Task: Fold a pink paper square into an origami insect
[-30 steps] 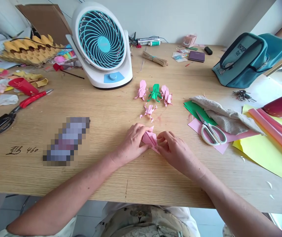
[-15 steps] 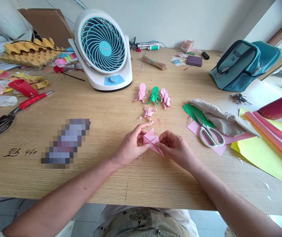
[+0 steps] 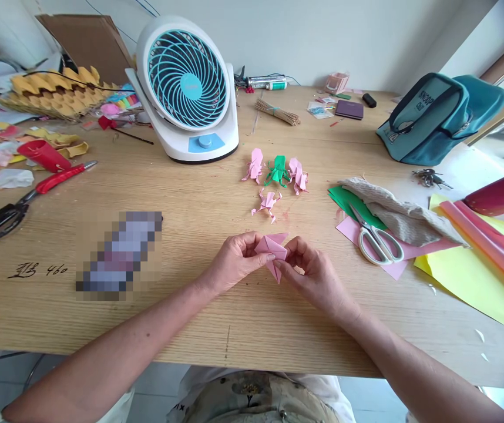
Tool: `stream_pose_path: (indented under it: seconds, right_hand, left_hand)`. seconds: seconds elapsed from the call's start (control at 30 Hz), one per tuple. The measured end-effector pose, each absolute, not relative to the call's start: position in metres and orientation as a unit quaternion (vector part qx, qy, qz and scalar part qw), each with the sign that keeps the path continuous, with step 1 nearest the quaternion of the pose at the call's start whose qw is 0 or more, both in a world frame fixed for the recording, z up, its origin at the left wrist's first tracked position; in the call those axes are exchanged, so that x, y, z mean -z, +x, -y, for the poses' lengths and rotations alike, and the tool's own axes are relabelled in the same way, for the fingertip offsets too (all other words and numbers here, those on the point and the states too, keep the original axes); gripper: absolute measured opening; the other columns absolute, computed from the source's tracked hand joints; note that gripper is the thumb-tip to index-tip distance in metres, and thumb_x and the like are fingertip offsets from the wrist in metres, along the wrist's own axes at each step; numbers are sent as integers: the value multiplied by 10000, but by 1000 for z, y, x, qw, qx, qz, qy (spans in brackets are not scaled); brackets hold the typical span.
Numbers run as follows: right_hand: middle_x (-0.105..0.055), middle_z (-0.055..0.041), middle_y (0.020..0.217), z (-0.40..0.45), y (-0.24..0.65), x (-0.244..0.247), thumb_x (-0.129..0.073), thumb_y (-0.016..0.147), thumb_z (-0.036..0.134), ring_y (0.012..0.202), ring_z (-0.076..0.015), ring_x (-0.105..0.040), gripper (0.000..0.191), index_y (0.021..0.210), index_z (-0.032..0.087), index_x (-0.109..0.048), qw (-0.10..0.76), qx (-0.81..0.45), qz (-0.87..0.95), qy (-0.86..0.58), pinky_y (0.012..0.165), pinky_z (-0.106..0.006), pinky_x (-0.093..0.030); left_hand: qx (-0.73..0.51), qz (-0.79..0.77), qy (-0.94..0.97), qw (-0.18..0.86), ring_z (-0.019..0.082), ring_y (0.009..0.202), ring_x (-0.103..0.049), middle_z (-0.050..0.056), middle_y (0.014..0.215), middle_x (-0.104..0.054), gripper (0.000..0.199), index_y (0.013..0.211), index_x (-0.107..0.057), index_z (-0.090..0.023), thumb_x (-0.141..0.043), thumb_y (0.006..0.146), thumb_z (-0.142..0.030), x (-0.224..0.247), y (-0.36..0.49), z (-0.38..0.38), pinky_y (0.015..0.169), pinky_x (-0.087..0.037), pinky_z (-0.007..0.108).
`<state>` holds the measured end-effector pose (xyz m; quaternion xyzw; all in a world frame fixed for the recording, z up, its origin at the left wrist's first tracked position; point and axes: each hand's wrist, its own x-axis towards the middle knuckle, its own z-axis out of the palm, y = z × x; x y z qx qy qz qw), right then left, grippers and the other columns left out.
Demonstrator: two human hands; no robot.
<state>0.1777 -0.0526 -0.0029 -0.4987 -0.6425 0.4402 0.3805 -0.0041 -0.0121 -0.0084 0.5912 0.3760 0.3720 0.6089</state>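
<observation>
A folded pink paper with pointed flaps is held above the wooden table between both hands. My left hand pinches its left side, thumb on top of the paper. On the right edge, the thumb and fingers of my right hand are closed on the paper. Just beyond the hands lies a small pink folded figure with thin curled limbs. Behind it sit a green folded figure and two more pink ones, one on the left and one on the right.
White-handled scissors rest on green and pink sheets at the right, by a grey cloth and yellow paper. A fan stands behind. Left are a blurred flat object and black-and-red scissors.
The pink paper has turned in my fingers, its upper point now leaning right and its lower point straighter down. The whole view has shifted slightly.
</observation>
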Motion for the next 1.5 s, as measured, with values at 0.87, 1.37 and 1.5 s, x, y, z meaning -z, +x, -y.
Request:
stream_pose_path:
  seconds: [0.87, 1.37, 1.5]
  right_hand:
    - [-539, 27, 794, 46, 176, -10, -741, 808, 471, 700, -129, -581, 374, 1035, 242, -551, 436, -632, 523, -371, 677, -292, -530]
    - [-524, 13, 917, 45, 177, 11, -723, 810, 475, 617, -82, -494, 376, 1019, 237, -520, 474, -555, 528, -435, 509, -214, -401]
    - [-529, -11, 992, 45, 183, 7, -656, 879, 458, 634, -84, -473, 334, 1107, 232, -563, 447, -499, 591, -449, 556, -234, -405]
  left_hand:
    - [-330, -299, 506, 739, 108, 742, -599, -22, 782, -599, 369, 791, -553, -153, -841, 716, -372, 5, -1, 17, 690, -478, 232]
    - [-350, -374, 601, 613, 156, 824, -638, 26, 872, -687, 241, 852, -648, -142, -722, 818, -369, 6, -5, 16, 752, -499, 248]
    - [-331, -386, 607, 610, 164, 860, -662, 41, 929, -709, 209, 961, -674, -137, -671, 847, -312, 8, -6, 16, 780, -504, 258]
